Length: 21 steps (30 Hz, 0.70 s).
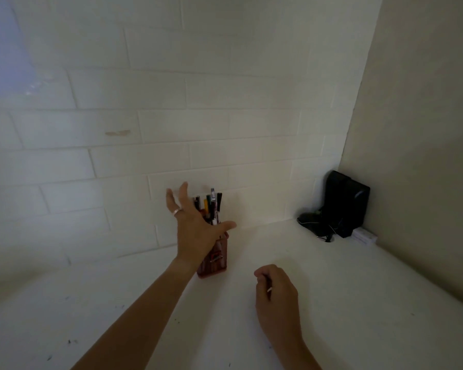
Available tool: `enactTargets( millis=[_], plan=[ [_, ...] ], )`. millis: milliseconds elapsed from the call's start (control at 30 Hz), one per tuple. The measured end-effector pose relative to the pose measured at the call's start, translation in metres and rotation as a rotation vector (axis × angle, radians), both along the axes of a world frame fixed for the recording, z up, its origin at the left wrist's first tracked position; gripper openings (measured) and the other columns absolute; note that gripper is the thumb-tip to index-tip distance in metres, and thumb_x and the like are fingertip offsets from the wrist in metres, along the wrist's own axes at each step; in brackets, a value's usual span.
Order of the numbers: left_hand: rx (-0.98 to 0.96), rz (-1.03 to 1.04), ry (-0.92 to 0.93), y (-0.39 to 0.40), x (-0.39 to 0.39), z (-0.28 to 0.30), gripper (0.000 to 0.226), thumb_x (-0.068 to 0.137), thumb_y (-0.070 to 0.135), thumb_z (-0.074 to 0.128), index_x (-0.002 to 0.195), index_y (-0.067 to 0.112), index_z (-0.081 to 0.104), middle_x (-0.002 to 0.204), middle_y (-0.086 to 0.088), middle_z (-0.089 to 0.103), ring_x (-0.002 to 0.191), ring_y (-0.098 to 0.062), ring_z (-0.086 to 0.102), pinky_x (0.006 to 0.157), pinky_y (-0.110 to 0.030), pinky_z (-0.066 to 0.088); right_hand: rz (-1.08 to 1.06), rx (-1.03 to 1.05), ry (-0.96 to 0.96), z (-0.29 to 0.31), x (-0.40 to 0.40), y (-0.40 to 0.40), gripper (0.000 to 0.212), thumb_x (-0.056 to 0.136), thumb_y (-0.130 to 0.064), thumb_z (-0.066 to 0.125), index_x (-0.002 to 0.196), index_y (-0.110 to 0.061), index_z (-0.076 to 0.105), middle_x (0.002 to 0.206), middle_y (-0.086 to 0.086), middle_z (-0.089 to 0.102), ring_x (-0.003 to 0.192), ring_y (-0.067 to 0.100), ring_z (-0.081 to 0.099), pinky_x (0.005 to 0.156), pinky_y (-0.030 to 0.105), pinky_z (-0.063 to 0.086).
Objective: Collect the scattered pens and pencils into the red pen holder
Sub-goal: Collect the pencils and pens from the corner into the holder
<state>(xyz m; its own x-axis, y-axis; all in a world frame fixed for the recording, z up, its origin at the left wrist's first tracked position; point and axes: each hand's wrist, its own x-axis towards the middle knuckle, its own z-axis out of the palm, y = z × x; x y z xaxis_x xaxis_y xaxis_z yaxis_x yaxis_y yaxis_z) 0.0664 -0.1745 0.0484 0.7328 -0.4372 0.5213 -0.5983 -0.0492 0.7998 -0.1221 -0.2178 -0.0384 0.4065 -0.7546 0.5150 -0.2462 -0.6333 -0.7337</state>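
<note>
I am spreading my left hand wide, fingers apart and gripping nothing, right in front of the red pen holder, which is standing upright on the white desk near the tiled wall. The pens and pencils are sticking up from it just past my fingertips. My right hand is curling loosely near the holder's right; something thin seems tucked in it, though I cannot tell what. My left is the nearer hand. A black device is sitting in the corner.
</note>
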Motion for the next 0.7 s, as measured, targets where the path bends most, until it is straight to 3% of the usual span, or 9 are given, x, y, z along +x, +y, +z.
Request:
enactTargets(
  millis=[33, 100, 167, 267, 367, 533, 600, 700],
  plan=[
    [0.018, -0.031, 0.071, -0.001, 0.0, 0.001, 0.142, 0.052, 0.038, 0.099, 0.155, 0.033, 0.002, 0.159, -0.013, 0.023, 0.132, -0.014, 0.04, 0.114, -0.038, 0.034, 0.0, 0.002, 0.001, 0.0, 0.0, 0.0, 0.02, 0.095, -0.006, 0.055, 0.092, -0.025, 0.062, 0.086, -0.013, 0.06, 0.08, 0.006, 0.059, 0.068, 0.023, 0.05],
    [0.033, -0.041, 0.147, -0.003, 0.002, -0.001, 0.137, 0.056, 0.038, 0.097, 0.153, 0.037, -0.001, 0.118, -0.01, 0.065, 0.101, -0.022, 0.067, 0.096, -0.046, 0.055, 0.008, 0.002, 0.009, 0.0, 0.001, 0.0, 0.02, 0.095, -0.006, 0.055, 0.091, -0.025, 0.061, 0.085, -0.013, 0.06, 0.078, 0.008, 0.059, 0.066, 0.023, 0.049],
    [0.039, 0.025, 0.193, -0.007, 0.004, -0.005, 0.121, 0.062, 0.031, 0.094, 0.149, 0.033, 0.01, 0.089, -0.005, 0.07, 0.076, -0.025, 0.07, 0.078, -0.045, 0.061, 0.017, 0.007, 0.017, -0.001, 0.001, -0.001, 0.019, 0.095, -0.006, 0.055, 0.09, -0.024, 0.061, 0.084, -0.012, 0.06, 0.077, 0.009, 0.058, 0.064, 0.023, 0.049],
    [0.087, 0.114, 0.228, -0.01, 0.007, -0.006, 0.068, 0.064, 0.028, 0.086, 0.121, 0.022, 0.048, 0.084, 0.005, 0.068, 0.077, -0.021, 0.068, 0.082, -0.047, 0.059, 0.024, 0.0, 0.034, -0.004, 0.001, -0.003, 0.019, 0.095, -0.008, 0.055, 0.09, -0.025, 0.061, 0.084, -0.011, 0.06, 0.076, 0.01, 0.059, 0.065, 0.028, 0.05],
    [0.111, 0.129, 0.194, -0.009, 0.007, -0.006, 0.036, 0.064, 0.03, 0.08, 0.093, 0.022, 0.06, 0.08, 0.009, 0.067, 0.076, -0.016, 0.067, 0.084, -0.043, 0.056, 0.031, 0.015, 0.054, -0.004, 0.002, -0.003, 0.02, 0.096, -0.009, 0.055, 0.088, -0.027, 0.06, 0.083, -0.012, 0.061, 0.079, 0.01, 0.059, 0.065, 0.025, 0.05],
    [0.066, -0.072, 0.132, -0.001, 0.004, -0.006, 0.031, 0.076, 0.018, 0.08, 0.1, 0.021, 0.061, 0.086, 0.007, 0.069, 0.073, -0.003, 0.064, 0.069, -0.022, 0.05, 0.045, 0.025, 0.063, -0.003, 0.001, -0.003, 0.021, 0.095, -0.007, 0.055, 0.089, -0.026, 0.061, 0.083, -0.012, 0.061, 0.083, 0.008, 0.059, 0.065, 0.02, 0.048],
    [0.103, -0.141, 0.128, 0.004, 0.008, -0.006, 0.044, 0.072, 0.026, 0.087, 0.107, 0.025, 0.058, 0.092, 0.01, 0.07, 0.078, 0.002, 0.065, 0.068, -0.014, 0.05, 0.051, 0.03, 0.06, -0.003, 0.001, -0.003, 0.021, 0.095, -0.007, 0.055, 0.089, -0.025, 0.061, 0.083, -0.012, 0.061, 0.081, 0.008, 0.059, 0.066, 0.02, 0.049],
    [0.112, -0.201, 0.135, 0.011, 0.01, -0.009, 0.073, 0.061, 0.035, 0.094, 0.119, 0.03, 0.049, 0.103, 0.013, 0.07, 0.09, -0.001, 0.069, 0.076, -0.018, 0.053, 0.061, 0.035, 0.062, -0.002, 0.002, -0.003, 0.022, 0.094, -0.005, 0.055, 0.089, -0.025, 0.062, 0.082, -0.012, 0.061, 0.079, 0.007, 0.059, 0.065, 0.016, 0.047]
  ],
)
